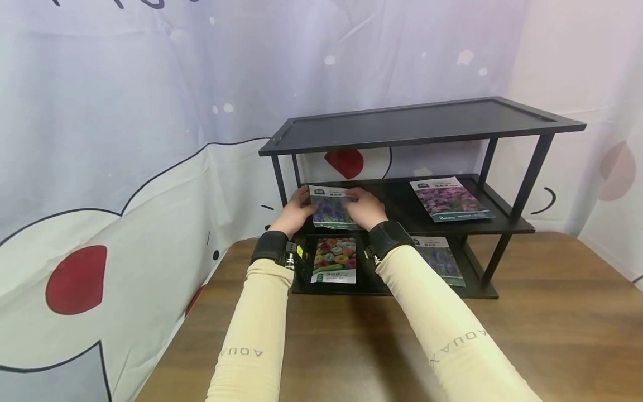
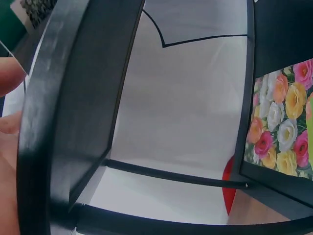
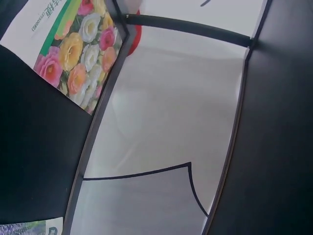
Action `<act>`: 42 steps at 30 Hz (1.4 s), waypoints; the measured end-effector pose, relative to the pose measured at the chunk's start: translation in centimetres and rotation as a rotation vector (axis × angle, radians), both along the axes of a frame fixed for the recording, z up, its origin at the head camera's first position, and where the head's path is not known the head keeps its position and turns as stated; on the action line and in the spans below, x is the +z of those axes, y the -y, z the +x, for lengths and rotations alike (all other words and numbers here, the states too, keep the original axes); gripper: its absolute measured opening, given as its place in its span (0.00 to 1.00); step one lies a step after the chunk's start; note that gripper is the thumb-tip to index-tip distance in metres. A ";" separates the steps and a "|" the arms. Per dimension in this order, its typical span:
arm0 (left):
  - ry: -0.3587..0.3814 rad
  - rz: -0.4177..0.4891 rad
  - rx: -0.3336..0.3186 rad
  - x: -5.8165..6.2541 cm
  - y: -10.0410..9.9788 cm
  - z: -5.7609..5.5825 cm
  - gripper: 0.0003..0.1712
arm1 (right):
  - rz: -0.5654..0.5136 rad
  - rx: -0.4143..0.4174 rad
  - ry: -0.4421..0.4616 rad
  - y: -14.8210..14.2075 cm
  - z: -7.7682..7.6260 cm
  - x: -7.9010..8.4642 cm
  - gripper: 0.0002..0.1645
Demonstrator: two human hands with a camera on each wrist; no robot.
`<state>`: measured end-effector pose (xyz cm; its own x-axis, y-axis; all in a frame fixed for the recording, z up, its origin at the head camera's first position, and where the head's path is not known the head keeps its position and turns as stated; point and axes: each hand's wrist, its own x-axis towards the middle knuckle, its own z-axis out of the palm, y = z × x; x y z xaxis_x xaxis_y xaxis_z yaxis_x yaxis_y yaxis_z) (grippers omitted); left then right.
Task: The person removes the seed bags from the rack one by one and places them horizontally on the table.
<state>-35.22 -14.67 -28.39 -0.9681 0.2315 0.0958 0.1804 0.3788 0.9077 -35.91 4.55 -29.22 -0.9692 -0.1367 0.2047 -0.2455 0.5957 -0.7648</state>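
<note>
A seed packet with purple flowers (image 1: pixel 329 209) stands tilted at the left end of the rack's middle shelf (image 1: pixel 397 204). My left hand (image 1: pixel 295 213) pinches its left edge, and my right hand (image 1: pixel 366 210) grips the right edge. In the left wrist view, part of the left hand (image 2: pixel 9 156) shows beside the dark shelf edge, near a corner of the packet. The right wrist view looks under the shelf and does not show the right hand. Directly below, a seed packet with mixed colourful flowers (image 1: pixel 334 261) lies on the bottom shelf.
A packet with pink flowers (image 1: pixel 449 199) lies at the right of the middle shelf. Another purple-flowered packet (image 1: pixel 442 262) is on the bottom shelf, partly behind my right arm. The black top shelf (image 1: pixel 417 123) spans above my hands. The rack stands on a wooden table (image 1: pixel 331 346) before a printed curtain.
</note>
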 end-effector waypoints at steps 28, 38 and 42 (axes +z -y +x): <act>-0.089 0.058 -0.093 -0.4 0.8 0.6 0.33 | -0.429 0.039 0.056 -1.2 -0.3 -0.1 0.44; -0.051 0.182 -0.093 0.8 0.4 2.4 0.38 | -0.379 0.127 0.052 -1.7 0.1 -0.3 0.28; -0.029 0.235 -0.060 0.4 0.4 1.6 0.43 | -0.363 0.143 0.057 -1.6 0.2 -0.1 0.27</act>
<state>-33.62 -15.10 -28.00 -0.9494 0.2563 0.1813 0.2233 0.1453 0.9639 -35.70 6.17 -29.32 -0.9567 -0.2001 0.2113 -0.2579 0.2468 -0.9341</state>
